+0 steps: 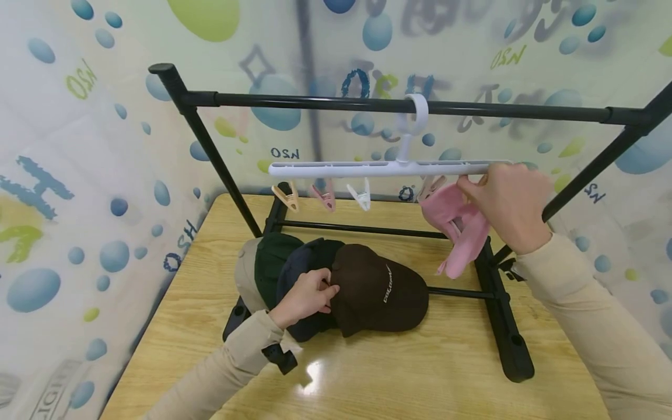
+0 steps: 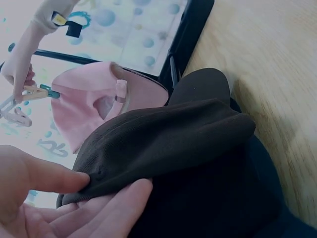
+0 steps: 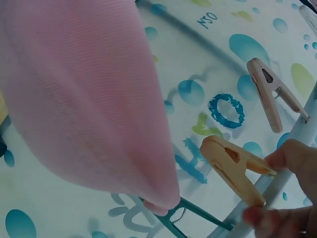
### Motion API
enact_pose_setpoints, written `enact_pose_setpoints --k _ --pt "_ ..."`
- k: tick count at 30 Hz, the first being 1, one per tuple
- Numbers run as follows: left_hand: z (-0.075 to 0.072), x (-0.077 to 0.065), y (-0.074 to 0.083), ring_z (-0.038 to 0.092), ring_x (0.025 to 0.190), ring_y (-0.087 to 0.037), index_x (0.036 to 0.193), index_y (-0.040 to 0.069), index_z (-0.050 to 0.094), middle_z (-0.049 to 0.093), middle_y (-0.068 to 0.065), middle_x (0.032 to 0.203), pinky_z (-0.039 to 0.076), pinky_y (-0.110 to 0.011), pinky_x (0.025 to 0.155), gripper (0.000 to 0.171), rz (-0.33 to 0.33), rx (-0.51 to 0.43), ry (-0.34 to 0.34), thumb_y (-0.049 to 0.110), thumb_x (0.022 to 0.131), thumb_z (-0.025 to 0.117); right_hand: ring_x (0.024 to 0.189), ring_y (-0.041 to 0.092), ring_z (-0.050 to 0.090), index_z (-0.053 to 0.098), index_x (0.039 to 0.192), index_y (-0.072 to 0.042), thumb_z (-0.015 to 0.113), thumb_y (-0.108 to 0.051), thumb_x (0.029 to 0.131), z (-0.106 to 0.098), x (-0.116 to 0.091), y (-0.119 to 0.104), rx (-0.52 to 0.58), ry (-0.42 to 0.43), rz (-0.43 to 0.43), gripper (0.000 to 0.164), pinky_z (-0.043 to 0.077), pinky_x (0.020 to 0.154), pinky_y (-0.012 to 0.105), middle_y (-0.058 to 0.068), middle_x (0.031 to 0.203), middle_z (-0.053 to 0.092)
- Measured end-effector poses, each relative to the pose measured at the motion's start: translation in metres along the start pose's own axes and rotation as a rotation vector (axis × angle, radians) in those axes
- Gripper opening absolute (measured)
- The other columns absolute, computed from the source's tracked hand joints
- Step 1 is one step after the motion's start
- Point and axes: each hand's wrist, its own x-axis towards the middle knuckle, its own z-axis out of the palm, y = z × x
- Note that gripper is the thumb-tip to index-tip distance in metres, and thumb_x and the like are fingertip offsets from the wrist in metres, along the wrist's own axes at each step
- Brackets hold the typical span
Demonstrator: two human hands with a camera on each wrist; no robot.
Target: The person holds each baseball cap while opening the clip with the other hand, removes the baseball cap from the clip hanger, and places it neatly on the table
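Note:
My left hand (image 1: 305,297) pinches the back edge of a dark brown cap (image 1: 375,291) between thumb and fingers. This cap overlaps a dark navy cap (image 1: 294,271), a green cap (image 1: 270,262) and a beige cap (image 1: 245,268). At the right end of a white clip hanger (image 1: 341,169), my right hand (image 1: 517,198) pinches the handles of a yellow-orange clothespin (image 3: 233,166). Beside it a pink cap (image 1: 467,233) hangs by its edge from a green clothespin (image 3: 185,213). Part of the hanger's end is hidden behind the right hand in the head view.
The hanger hooks over the top bar of a black rack (image 1: 315,103) standing on a wooden table (image 1: 367,379). Several other clothespins dangle from it, including a yellow one (image 1: 286,197), a pink one (image 1: 324,196) and a white one (image 1: 361,195). A patterned curtain is behind.

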Motion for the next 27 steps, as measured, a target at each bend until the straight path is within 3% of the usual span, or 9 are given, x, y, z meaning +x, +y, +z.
enact_pose_setpoints --k 3,6,8,11,15,18,23,27 --pt "-0.001 0.0 0.0 0.065 0.061 -0.024 0.081 0.001 0.047 0.062 -0.013 0.07 0.056 -0.039 0.059 0.018 -0.021 -0.011 -0.005 0.004 0.096 0.057 0.042 0.026 0.025 0.036 0.055 -0.004 0.062 -0.04 0.083 0.004 -0.002 0.004 -0.006 0.092 0.001 0.052 0.016 0.04 0.036 0.01 0.05 0.032" --pt "-0.002 0.001 0.0 0.065 0.061 -0.027 0.081 0.001 0.049 0.062 -0.012 0.068 0.056 -0.039 0.06 0.018 -0.027 -0.005 -0.003 0.004 0.096 0.058 0.057 0.039 0.042 0.047 0.071 0.004 0.072 -0.042 0.077 0.006 -0.002 0.006 -0.005 0.135 0.002 0.052 0.028 0.046 0.046 0.023 0.07 0.049" --pt "-0.003 0.001 0.001 0.066 0.061 -0.029 0.08 0.0 0.05 0.062 -0.012 0.066 0.056 -0.039 0.059 0.018 -0.023 0.002 -0.004 0.004 0.095 0.058 0.073 0.047 0.049 0.056 0.088 0.008 0.074 -0.04 0.077 0.004 -0.002 0.008 0.022 0.087 0.011 0.053 0.036 0.053 0.055 0.03 0.088 0.056" --pt "-0.005 0.001 0.001 0.066 0.062 -0.03 0.079 0.001 0.051 0.063 -0.012 0.066 0.056 -0.039 0.059 0.018 -0.023 -0.002 -0.016 0.004 0.095 0.058 0.095 0.055 0.049 0.061 0.107 0.008 0.071 -0.032 0.081 0.0 -0.002 0.011 0.114 -0.055 0.044 0.049 0.038 0.067 0.068 0.034 0.107 0.056" --pt "-0.006 0.001 0.002 0.066 0.064 -0.027 0.081 0.0 0.051 0.064 -0.012 0.068 0.056 -0.039 0.06 0.016 -0.039 -0.034 -0.038 0.004 0.095 0.057 0.106 0.058 0.043 0.057 0.105 0.01 0.066 -0.024 0.087 -0.002 -0.004 0.017 0.202 -0.195 0.086 0.039 0.035 0.07 0.074 0.036 0.11 0.052" --pt "-0.006 0.0 0.001 0.066 0.066 -0.027 0.082 0.001 0.05 0.064 -0.013 0.07 0.056 -0.04 0.06 0.015 -0.045 -0.055 -0.048 0.004 0.096 0.056 0.096 0.054 0.045 0.053 0.102 0.01 0.069 -0.025 0.089 -0.003 -0.006 0.023 0.248 -0.261 0.085 0.041 0.037 0.067 0.069 0.036 0.106 0.047" --pt "-0.008 0.0 0.001 0.067 0.071 -0.032 0.083 0.0 0.05 0.065 -0.015 0.072 0.056 -0.043 0.061 0.016 -0.043 -0.074 -0.061 0.004 0.097 0.056 0.064 0.036 0.047 0.055 0.1 0.01 0.074 -0.026 0.087 -0.008 -0.006 0.03 0.291 -0.342 0.026 0.043 0.039 0.051 0.048 0.028 0.092 0.049" --pt "-0.013 0.001 0.004 0.068 0.073 -0.032 0.089 -0.004 0.057 0.067 -0.015 0.076 0.056 -0.041 0.061 0.011 -0.031 -0.065 -0.072 0.004 0.097 0.055 0.058 0.029 0.05 0.055 0.107 0.006 0.072 -0.028 0.088 -0.015 -0.002 0.033 0.294 -0.437 0.013 0.043 0.036 0.045 0.039 0.023 0.086 0.054"
